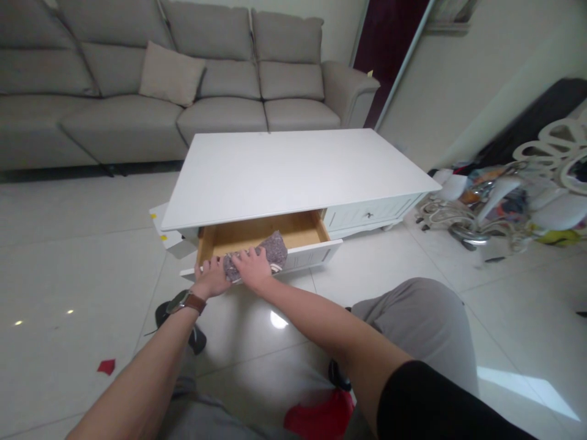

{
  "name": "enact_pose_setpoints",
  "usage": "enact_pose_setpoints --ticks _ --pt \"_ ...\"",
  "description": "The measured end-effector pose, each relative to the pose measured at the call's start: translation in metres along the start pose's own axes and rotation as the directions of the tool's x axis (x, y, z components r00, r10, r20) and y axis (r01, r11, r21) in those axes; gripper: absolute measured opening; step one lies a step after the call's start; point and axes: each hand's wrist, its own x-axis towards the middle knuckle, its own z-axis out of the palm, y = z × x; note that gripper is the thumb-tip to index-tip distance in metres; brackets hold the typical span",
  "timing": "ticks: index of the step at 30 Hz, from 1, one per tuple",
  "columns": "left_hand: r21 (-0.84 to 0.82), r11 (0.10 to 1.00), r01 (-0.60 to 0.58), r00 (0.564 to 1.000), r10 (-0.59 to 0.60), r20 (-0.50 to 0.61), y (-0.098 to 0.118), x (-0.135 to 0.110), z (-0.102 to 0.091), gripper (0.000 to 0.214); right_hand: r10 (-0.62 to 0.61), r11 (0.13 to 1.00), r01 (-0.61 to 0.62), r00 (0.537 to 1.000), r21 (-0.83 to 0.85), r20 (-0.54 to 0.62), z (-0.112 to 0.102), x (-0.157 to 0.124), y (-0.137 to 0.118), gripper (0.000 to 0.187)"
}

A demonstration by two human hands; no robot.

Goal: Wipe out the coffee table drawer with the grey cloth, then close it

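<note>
A white coffee table (293, 171) has its left drawer (300, 229) pulled out, showing a bare wooden inside. Over the top edge of the drawer front hangs a speckled grey-purple cloth (275, 249) with a pale striped patch. My right hand (254, 269) is closed over the cloth at that edge. Just left of it, my left hand (212, 276) curls its fingers over the drawer front, right beside the cloth's left end. A watch with a brown strap (187, 301) is on my left wrist.
Behind the table stands a grey sofa (220, 116) with a beige cushion (172, 74). A white box (172, 235) sits by the table's left side. White ornate furniture parts (495, 201) and clutter lie at right. A red cloth (321, 418) and red scrap (106, 366) are on the floor.
</note>
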Motion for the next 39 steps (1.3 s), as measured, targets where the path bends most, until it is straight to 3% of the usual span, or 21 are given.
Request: enact_pose_setpoints --ticks 3,6,11,15,17,19,21,23,24,25,29,33,36,39 --pt "0.010 1.000 -0.005 1.000 0.005 0.008 0.000 0.001 -0.001 0.084 -0.095 0.995 0.095 0.995 -0.006 0.001 -0.005 -0.011 0.022 0.039" --pt "0.001 1.000 -0.017 1.000 0.017 0.004 0.001 -0.001 -0.006 0.085 -0.089 0.996 0.090 0.996 -0.024 0.030 -0.011 -0.034 0.062 0.050" --pt "-0.009 1.000 -0.018 1.000 0.018 -0.005 0.004 -0.005 -0.009 0.084 0.099 0.994 -0.099 0.995 -0.054 0.001 -0.016 -0.087 0.142 0.060" --pt "-0.011 0.999 -0.031 0.999 0.031 -0.028 0.004 -0.006 -0.006 0.082 0.322 0.944 -0.326 0.943 -0.046 -0.087 -0.016 -0.122 0.194 0.059" --pt "-0.004 0.999 -0.036 0.999 0.036 -0.038 0.004 -0.006 -0.005 0.081 0.425 0.905 -0.423 0.891 0.048 -0.161 -0.010 -0.131 0.213 0.057" --pt "0.002 0.999 -0.036 0.998 0.036 -0.042 0.005 -0.007 -0.006 0.081 0.565 0.821 -0.505 0.786 0.265 -0.252 0.002 -0.135 0.228 0.053" --pt "0.006 1.000 -0.028 0.999 0.028 -0.038 0.006 -0.008 -0.007 0.082 0.760 0.624 -0.546 0.589 0.559 -0.274 0.021 -0.136 0.240 0.050" --pt "0.005 1.000 -0.021 0.999 0.021 -0.031 0.008 -0.009 -0.009 0.085 0.909 0.359 -0.516 0.383 0.778 -0.165 0.043 -0.138 0.249 0.046" --pt "0.004 1.000 -0.019 0.999 0.019 -0.028 0.009 -0.009 -0.010 0.086 0.944 0.250 -0.497 0.317 0.831 -0.094 0.054 -0.139 0.252 0.042" --pt "0.005 1.000 -0.019 0.999 0.020 -0.027 0.009 -0.010 -0.010 0.086 0.959 0.171 -0.487 0.283 0.857 -0.030 0.064 -0.140 0.254 0.037" --pt "0.024 1.000 -0.019 0.999 0.019 -0.035 0.010 -0.012 -0.011 0.084 0.961 0.012 -0.490 0.246 0.872 0.125 0.096 -0.145 0.252 0.019" --pt "0.035 0.999 -0.018 0.999 0.019 -0.040 0.011 -0.013 -0.011 0.084 0.948 -0.104 -0.463 0.223 0.880 0.229 0.108 -0.145 0.245 0.012" --pt "0.033 0.999 -0.017 0.999 0.018 -0.041 0.013 -0.013 -0.012 0.088 0.944 -0.151 -0.454 0.197 0.878 0.264 0.102 -0.141 0.251 0.010" --pt "0.028 1.000 -0.005 0.999 0.006 -0.038 0.014 -0.013 -0.013 0.092 0.951 -0.166 -0.463 0.159 0.871 0.266 0.079 -0.136 0.268 0.010"
